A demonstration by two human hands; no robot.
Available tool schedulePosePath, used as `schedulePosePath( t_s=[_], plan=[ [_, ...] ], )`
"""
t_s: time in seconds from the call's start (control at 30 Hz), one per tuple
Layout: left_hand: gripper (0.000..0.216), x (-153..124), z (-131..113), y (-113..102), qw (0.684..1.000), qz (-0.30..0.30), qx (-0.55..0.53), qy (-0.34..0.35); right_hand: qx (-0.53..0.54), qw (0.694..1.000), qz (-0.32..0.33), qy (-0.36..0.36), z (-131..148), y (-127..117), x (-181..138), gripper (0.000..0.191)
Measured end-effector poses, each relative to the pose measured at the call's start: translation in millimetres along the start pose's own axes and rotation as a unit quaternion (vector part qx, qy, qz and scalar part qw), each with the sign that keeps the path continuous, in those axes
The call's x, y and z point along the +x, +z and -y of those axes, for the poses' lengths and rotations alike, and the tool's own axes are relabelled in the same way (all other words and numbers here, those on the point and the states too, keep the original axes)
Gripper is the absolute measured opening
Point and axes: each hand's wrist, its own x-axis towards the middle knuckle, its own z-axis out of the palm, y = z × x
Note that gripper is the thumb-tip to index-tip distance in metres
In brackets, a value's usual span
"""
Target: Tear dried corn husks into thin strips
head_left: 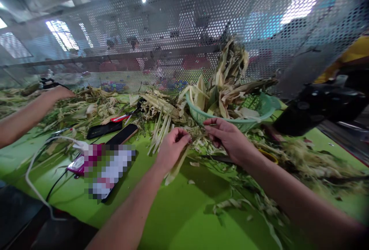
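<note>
My left hand (172,148) is closed, thumb against the curled fingers, on a pale corn husk strip (178,166) that hangs down below it. To its right, my right hand (226,137) has its thumb and fingers pressed together. Whatever it pinches is too small to make out. Dry husk scraps and fibres lie between and behind both hands. Just beyond them stands a green plastic basket (198,114) holding large dried corn husks (227,84). Several narrow husk strips (161,129) lie to the left of my left hand.
On the green table (178,215) lie phones, one with a lit screen (115,175), a white cable (29,177) and a red-handled cutter (120,118). Husk scraps and pale fibres (302,157) cover the right side. Another person's arm (31,113) reaches in at left. A perforated metal screen (161,38) stands behind.
</note>
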Motion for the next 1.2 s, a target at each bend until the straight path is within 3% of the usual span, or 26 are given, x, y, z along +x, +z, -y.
schedulePosePath(
  t_s=[0.13, 0.27, 0.33, 0.5, 0.77, 0.93, 1.07, 1.2],
  plan=[
    [0.012, 1.4, 4.1, -0.4, 0.998, -0.002, -0.054, -0.02, -0.164, 0.985, -0.011, -0.044, -9.3, -8.2, 6.1, 0.021],
    [0.011, 1.9, 4.5, -0.5, 0.999, 0.002, -0.05, -0.019, -0.341, 0.921, -0.028, -0.189, -1.3, -7.3, -0.5, 0.012],
    [0.01, 2.2, 4.0, -0.6, 0.999, 0.003, -0.041, -0.016, -0.335, 0.917, -0.013, -0.216, 4.6, -2.1, -6.1, 0.016],
    [0.009, 1.1, 0.2, 0.0, 1.0, 0.014, -0.013, -0.007, -0.284, 0.941, 0.059, -0.175, 2.4, 11.4, -12.1, 0.023],
    [0.011, -4.1, -7.8, 2.8, 0.999, 0.021, 0.045, 0.015, -0.331, 0.923, -0.005, -0.193, -9.0, 15.0, -15.2, 0.007],
    [0.01, -2.6, -6.5, 2.7, 0.999, 0.019, 0.044, 0.009, -0.35, 0.911, -0.001, -0.217, -12.4, 18.6, -15.7, 0.008],
    [0.015, 0.1, -2.4, 1.2, 0.999, 0.03, -0.024, -0.021, -0.318, 0.927, 0.013, -0.199, -15.6, 17.7, -12.5, 0.009],
    [0.018, 2.1, 1.7, -0.7, 0.994, 0.039, -0.082, -0.054, -0.245, 0.961, 0.033, -0.121, -15.2, 16.9, -10.5, 0.015]
  ],
)
